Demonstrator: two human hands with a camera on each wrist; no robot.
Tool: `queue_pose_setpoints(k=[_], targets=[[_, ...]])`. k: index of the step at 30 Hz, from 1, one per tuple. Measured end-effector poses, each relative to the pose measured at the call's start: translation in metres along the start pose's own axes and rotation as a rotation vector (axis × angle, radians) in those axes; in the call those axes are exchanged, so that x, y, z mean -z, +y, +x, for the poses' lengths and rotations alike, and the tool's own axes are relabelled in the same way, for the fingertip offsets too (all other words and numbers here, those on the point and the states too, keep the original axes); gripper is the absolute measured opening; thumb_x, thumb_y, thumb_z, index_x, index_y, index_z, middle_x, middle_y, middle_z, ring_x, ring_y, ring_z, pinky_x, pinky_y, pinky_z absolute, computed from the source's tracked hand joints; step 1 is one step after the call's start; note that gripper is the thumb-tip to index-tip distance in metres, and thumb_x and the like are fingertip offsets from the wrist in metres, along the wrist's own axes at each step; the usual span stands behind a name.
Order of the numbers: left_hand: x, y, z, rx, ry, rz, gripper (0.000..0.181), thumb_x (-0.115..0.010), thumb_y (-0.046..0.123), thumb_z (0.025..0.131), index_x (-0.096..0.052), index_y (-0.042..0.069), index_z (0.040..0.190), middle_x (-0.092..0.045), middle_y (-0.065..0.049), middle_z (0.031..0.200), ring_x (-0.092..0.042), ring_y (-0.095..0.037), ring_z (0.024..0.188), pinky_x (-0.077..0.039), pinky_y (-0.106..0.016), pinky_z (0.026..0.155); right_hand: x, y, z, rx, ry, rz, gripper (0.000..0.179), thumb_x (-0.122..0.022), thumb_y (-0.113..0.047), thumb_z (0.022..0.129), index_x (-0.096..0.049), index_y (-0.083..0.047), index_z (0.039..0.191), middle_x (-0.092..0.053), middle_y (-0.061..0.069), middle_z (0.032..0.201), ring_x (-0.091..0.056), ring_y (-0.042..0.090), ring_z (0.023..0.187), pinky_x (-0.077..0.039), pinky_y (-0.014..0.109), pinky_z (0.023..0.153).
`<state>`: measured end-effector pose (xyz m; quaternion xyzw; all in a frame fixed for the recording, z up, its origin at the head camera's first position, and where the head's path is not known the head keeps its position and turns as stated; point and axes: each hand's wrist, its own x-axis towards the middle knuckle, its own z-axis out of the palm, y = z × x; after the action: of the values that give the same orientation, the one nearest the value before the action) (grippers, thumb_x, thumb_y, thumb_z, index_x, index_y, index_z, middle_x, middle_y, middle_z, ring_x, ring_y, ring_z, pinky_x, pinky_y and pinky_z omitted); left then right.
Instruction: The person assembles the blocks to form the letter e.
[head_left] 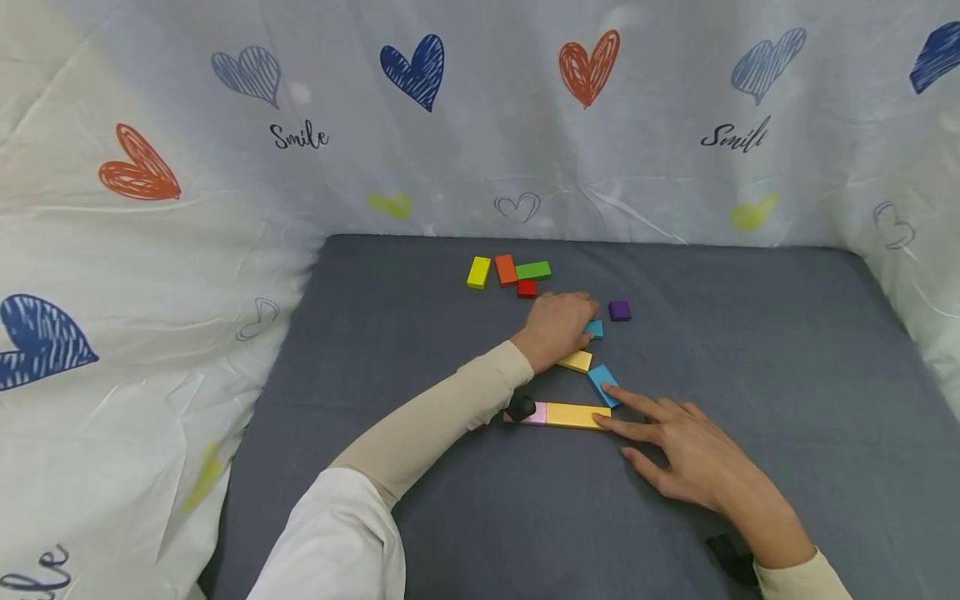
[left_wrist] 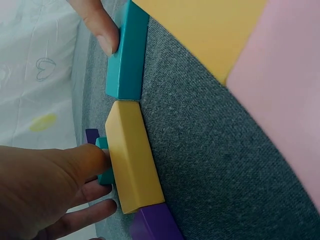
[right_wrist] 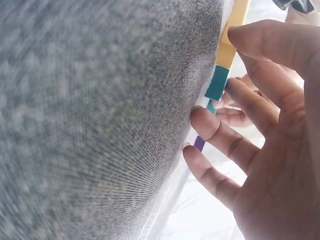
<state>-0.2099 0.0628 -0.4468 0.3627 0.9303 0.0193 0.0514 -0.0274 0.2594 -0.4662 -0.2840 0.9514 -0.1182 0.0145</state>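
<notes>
My left hand (head_left: 558,329) pinches a small teal block (head_left: 595,329) between thumb and fingers, low over the grey cloth. Beside that hand lies a yellow block (head_left: 575,361), partly covered by it in the head view. The left wrist view shows a purple block (left_wrist: 156,222) touching the yellow one's end. With fingers spread, my right hand (head_left: 686,450) touches a blue-teal block (head_left: 602,383) with one fingertip. Another of its fingertips rests at the end of a long yellow block (head_left: 573,416). A pink block (head_left: 537,413) adjoins that, partly hidden by a black wrist-camera piece.
Farther back lie a yellow block (head_left: 478,272), an orange block (head_left: 506,270), a green block (head_left: 533,271) and a red block (head_left: 527,289). A separate purple block (head_left: 619,311) sits right of my left hand. A white heart-printed curtain (head_left: 480,125) borders the grey cloth (head_left: 750,350).
</notes>
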Motion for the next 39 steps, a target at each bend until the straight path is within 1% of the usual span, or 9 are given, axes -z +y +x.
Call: queue_pose_setpoints(k=[5, 9, 16, 19, 23, 27, 31, 35, 39], targets=[[0.001, -0.002, -0.002, -0.029, 0.024, 0.008, 0.024, -0.069, 0.037, 0.103, -0.074, 0.022, 0.122, -0.072, 0.006, 0.119, -0.068, -0.013, 0.104, -0.053, -0.043, 0.098, 0.000, 0.000, 0.000, 0.006, 0.010, -0.003, 0.061, -0.078, -0.035, 0.095, -0.055, -0.046, 0.151, -0.040, -0.009, 0.168, -0.058, 0.009, 0.100, -0.051, 0.050, 0.091], [0.011, -0.004, -0.008, -0.054, 0.056, -0.008, 0.026, -0.067, 0.038, 0.104, -0.074, 0.021, 0.122, -0.071, 0.006, 0.117, -0.067, -0.013, 0.100, -0.053, -0.038, 0.089, 0.000, 0.000, 0.000, 0.009, 0.014, -0.010, 0.063, -0.079, -0.035, 0.095, -0.055, -0.047, 0.152, -0.040, -0.009, 0.168, -0.058, 0.009, 0.099, -0.051, 0.049, 0.090], [0.040, -0.016, -0.040, -0.061, 0.092, -0.097, 0.035, -0.069, 0.041, 0.101, -0.073, 0.022, 0.131, -0.070, 0.006, 0.127, -0.065, -0.009, 0.101, -0.053, -0.032, 0.089, -0.002, -0.002, 0.003, 0.020, 0.009, 0.016, 0.063, -0.078, -0.034, 0.096, -0.054, -0.046, 0.153, -0.039, -0.008, 0.168, -0.064, 0.017, 0.112, -0.051, 0.054, 0.094], [0.049, -0.021, -0.055, -0.092, 0.134, -0.115, 0.034, -0.071, 0.041, 0.100, -0.074, 0.022, 0.129, -0.070, 0.006, 0.124, -0.063, -0.008, 0.089, -0.053, -0.026, 0.076, -0.001, -0.002, 0.002, 0.009, 0.005, 0.026, 0.062, -0.078, -0.033, 0.096, -0.054, -0.045, 0.153, -0.040, -0.007, 0.168, -0.065, 0.023, 0.120, -0.050, 0.058, 0.097], [0.058, -0.027, -0.076, -0.125, 0.183, -0.141, 0.032, -0.072, 0.040, 0.099, -0.074, 0.022, 0.125, -0.069, 0.007, 0.117, -0.056, -0.009, 0.075, -0.047, -0.022, 0.064, -0.001, -0.003, 0.002, -0.009, -0.001, 0.027, 0.062, -0.078, -0.034, 0.096, -0.055, -0.046, 0.152, -0.040, -0.007, 0.168, -0.064, 0.026, 0.124, -0.048, 0.062, 0.099], [0.067, -0.030, -0.093, -0.152, 0.209, -0.150, 0.031, -0.070, 0.039, 0.098, -0.074, 0.022, 0.123, -0.068, 0.007, 0.114, -0.055, -0.006, 0.080, -0.045, -0.023, 0.071, 0.000, -0.002, 0.002, -0.012, -0.002, 0.021, 0.062, -0.078, -0.034, 0.096, -0.055, -0.045, 0.152, -0.041, -0.006, 0.167, -0.064, 0.025, 0.122, -0.047, 0.061, 0.099], [0.073, -0.033, -0.107, -0.189, 0.206, -0.146, 0.031, -0.069, 0.040, 0.097, -0.074, 0.022, 0.122, -0.069, 0.008, 0.114, -0.058, -0.006, 0.088, -0.047, -0.027, 0.079, 0.000, -0.002, 0.002, -0.011, 0.003, 0.022, 0.062, -0.079, -0.033, 0.095, -0.056, -0.045, 0.152, -0.042, -0.006, 0.166, -0.064, 0.025, 0.123, -0.048, 0.060, 0.098], [0.072, -0.039, -0.122, -0.215, 0.206, -0.153, 0.031, -0.071, 0.042, 0.095, -0.074, 0.022, 0.119, -0.070, 0.009, 0.113, -0.060, -0.005, 0.090, -0.047, -0.028, 0.082, 0.000, -0.003, 0.002, -0.020, -0.008, 0.031, 0.062, -0.078, -0.033, 0.096, -0.055, -0.046, 0.152, -0.041, -0.007, 0.167, -0.063, 0.024, 0.123, -0.047, 0.059, 0.099], [0.068, -0.047, -0.135, -0.214, 0.194, -0.167, 0.031, -0.072, 0.041, 0.093, -0.074, 0.021, 0.117, -0.069, 0.010, 0.111, -0.059, -0.004, 0.089, -0.046, -0.030, 0.082, 0.000, -0.003, 0.002, -0.027, -0.017, 0.035, 0.062, -0.078, -0.033, 0.096, -0.055, -0.046, 0.152, -0.041, -0.007, 0.167, -0.063, 0.025, 0.124, -0.046, 0.060, 0.100]])
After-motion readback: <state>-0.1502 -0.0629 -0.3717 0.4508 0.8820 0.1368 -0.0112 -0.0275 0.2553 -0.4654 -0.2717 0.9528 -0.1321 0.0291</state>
